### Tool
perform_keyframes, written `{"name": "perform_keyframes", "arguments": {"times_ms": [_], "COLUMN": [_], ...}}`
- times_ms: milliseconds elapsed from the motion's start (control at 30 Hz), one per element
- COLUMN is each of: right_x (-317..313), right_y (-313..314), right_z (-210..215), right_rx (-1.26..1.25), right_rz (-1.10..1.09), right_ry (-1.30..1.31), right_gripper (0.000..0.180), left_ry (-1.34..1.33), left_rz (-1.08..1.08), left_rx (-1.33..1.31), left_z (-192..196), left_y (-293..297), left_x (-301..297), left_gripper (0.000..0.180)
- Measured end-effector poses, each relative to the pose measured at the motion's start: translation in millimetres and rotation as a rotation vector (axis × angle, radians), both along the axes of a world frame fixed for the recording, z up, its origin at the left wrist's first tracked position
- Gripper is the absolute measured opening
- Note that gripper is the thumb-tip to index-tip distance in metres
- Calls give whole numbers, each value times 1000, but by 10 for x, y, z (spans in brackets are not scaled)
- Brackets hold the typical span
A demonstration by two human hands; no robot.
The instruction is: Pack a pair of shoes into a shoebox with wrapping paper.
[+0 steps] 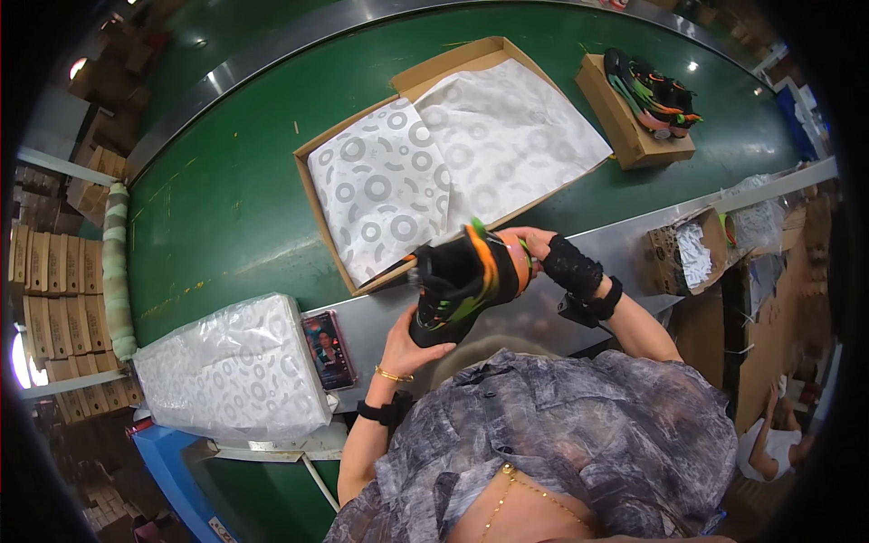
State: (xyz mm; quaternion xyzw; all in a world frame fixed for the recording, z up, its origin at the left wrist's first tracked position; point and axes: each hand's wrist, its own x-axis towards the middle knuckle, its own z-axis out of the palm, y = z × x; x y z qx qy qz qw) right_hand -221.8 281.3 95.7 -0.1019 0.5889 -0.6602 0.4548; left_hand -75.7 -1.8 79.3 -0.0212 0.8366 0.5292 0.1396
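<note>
Between my two hands is a black sneaker [457, 285] with orange and green trim, tilted above the metal edge of the bench. My left hand [407, 346] grips its dark end at the lower left. Around the end with the orange and pink parts closes my right hand [534, 249], which wears a black fingerless glove. Just beyond the shoe lies an open cardboard shoebox [326, 231], lined with patterned white tissue paper [507, 127] that spreads over its right side. A second dark shape under the held shoe is mostly hidden.
Sneakers [652, 95] rest on a closed brown box [625, 127] at the far right. A plastic-wrapped stack of patterned paper [235, 371] lies at left, beside a dark picture card [329, 348]. A carton of white slips [692, 253] stands right. Green belt [217, 208] runs behind.
</note>
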Motion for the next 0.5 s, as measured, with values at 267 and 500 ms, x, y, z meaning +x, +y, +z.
{"name": "perform_keyframes", "arguments": {"times_ms": [267, 500], "right_x": [116, 93], "right_y": [-537, -294], "right_z": [871, -43], "right_rx": [-244, 253], "right_rz": [-245, -81], "right_ry": [331, 100], "right_gripper": [60, 52], "left_ry": [-119, -273], "left_rz": [197, 393], "left_rx": [625, 936], "left_z": [227, 211], "left_y": [-98, -72], "left_x": [-130, -1292], "left_gripper": [74, 57]}}
